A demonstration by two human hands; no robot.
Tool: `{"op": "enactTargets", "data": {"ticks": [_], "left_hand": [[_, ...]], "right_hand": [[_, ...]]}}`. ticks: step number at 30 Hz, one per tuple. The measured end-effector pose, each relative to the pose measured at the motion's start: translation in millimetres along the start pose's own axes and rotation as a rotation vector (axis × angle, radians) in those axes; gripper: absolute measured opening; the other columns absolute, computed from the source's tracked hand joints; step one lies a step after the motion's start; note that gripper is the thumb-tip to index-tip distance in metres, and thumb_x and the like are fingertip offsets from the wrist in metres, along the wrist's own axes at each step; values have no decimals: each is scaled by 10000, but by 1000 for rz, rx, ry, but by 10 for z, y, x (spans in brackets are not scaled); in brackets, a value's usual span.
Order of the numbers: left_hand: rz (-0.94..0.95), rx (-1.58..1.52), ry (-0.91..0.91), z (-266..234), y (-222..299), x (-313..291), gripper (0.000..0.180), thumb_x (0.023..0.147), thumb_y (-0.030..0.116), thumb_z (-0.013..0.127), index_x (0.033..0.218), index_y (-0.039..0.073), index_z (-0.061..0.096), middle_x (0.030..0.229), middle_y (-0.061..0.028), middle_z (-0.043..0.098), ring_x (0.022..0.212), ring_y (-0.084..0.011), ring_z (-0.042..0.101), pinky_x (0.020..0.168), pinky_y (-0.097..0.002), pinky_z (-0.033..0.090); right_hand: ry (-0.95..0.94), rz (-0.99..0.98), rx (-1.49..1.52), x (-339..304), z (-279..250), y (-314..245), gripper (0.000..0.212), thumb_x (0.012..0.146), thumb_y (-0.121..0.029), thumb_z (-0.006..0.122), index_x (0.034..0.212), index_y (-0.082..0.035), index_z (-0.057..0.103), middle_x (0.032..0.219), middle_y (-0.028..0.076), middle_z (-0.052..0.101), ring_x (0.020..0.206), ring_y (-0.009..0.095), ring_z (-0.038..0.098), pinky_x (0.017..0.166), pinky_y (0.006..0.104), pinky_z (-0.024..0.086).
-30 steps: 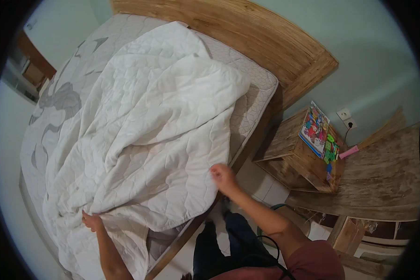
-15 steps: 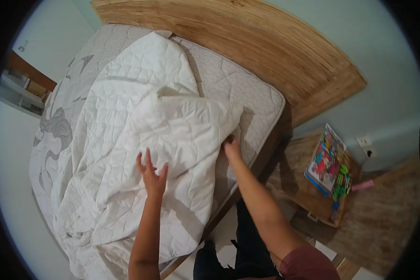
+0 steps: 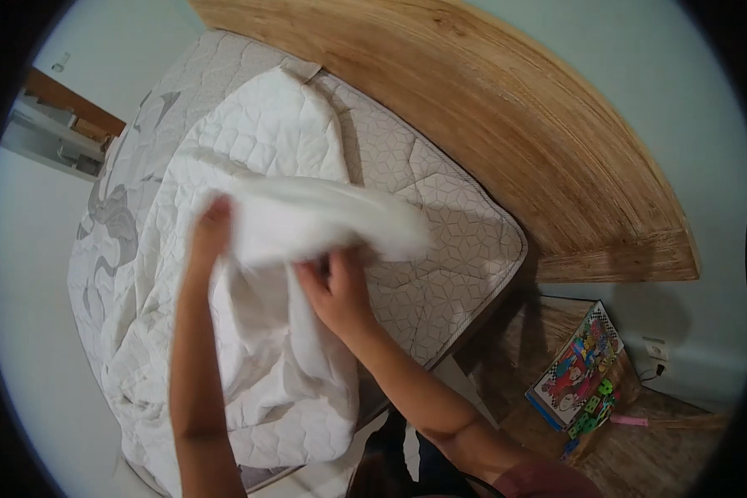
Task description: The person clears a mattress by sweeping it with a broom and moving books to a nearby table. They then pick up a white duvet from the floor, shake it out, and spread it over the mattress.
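Note:
A white quilted mattress protector lies bunched over part of a pale patterned mattress. My right hand has its fingers closed on a raised fold of the protector, near the middle of the view. To its left my left hand is curled at the other end of this fold, its fingers blurred by motion. Between the hands the lifted cloth is smeared and hangs above the rest. Creased cloth drops below it toward the near edge of the bed.
A wooden headboard runs behind the bed to the right. On a low wooden nightstand lie a colourful picture book or box, green toy pieces and a pink strip. A wall socket with a plug is beside it.
My left hand, earlier spread over the cloth, has moved up and left and curled. My right hand has come left, away from the mattress edge, lifting and folding the protector's corner with it.

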State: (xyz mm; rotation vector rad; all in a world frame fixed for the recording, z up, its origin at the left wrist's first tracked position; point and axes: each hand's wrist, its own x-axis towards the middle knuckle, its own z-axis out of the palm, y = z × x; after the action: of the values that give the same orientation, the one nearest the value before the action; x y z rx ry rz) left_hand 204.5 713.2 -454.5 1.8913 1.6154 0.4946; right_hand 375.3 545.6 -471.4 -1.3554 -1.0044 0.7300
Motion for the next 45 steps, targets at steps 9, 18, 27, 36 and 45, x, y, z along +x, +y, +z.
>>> {"op": "enactTargets", "data": {"ticks": [9, 18, 27, 36, 45], "left_hand": [[217, 415, 597, -239, -889, -718, 527, 809, 189, 593, 1246, -31, 397, 1275, -222, 431, 1178, -350, 419, 952, -406, 349], [-254, -2, 133, 1055, -825, -2267, 647, 724, 316, 671, 1249, 46, 405, 1141, -144, 512, 1029, -280, 500, 845, -402, 391], [-507, -1498, 255, -536, -44, -1992, 438, 868, 319, 543, 1163, -2, 509, 1085, -107, 586, 954, -217, 575, 833, -349, 475], [-317, -1438, 293, -1180, 555, -2370, 403, 910, 287, 446, 1204, 15, 485, 1139, -108, 573, 979, -238, 578, 857, -361, 471], [-680, -441, -29, -160, -74, -2493, 604, 822, 343, 569, 1248, -55, 411, 1154, -210, 525, 1039, -272, 533, 901, -378, 412]], "right_hand": [[-143, 275, -215, -287, -174, 904, 143, 817, -124, 579, 920, -34, 620, 904, 125, 625, 789, 211, 604, 694, 298, 478], [-321, 399, 38, -870, 786, 1845, 307, 831, -46, 537, 1132, -7, 495, 1029, 85, 589, 922, 150, 563, 766, 278, 463], [-505, 776, 662, -594, 907, 703, 283, 863, -280, 567, 1073, -118, 468, 1168, 81, 461, 1054, 200, 475, 759, 352, 484], [-603, 1339, 871, -715, 662, 301, 631, 810, -352, 623, 1300, -57, 357, 1248, 120, 434, 1084, 266, 474, 893, 371, 401], [-78, 523, 274, 208, -1310, 590, 269, 871, -205, 551, 1059, -14, 575, 929, 91, 638, 864, 173, 592, 743, 274, 449]]}}
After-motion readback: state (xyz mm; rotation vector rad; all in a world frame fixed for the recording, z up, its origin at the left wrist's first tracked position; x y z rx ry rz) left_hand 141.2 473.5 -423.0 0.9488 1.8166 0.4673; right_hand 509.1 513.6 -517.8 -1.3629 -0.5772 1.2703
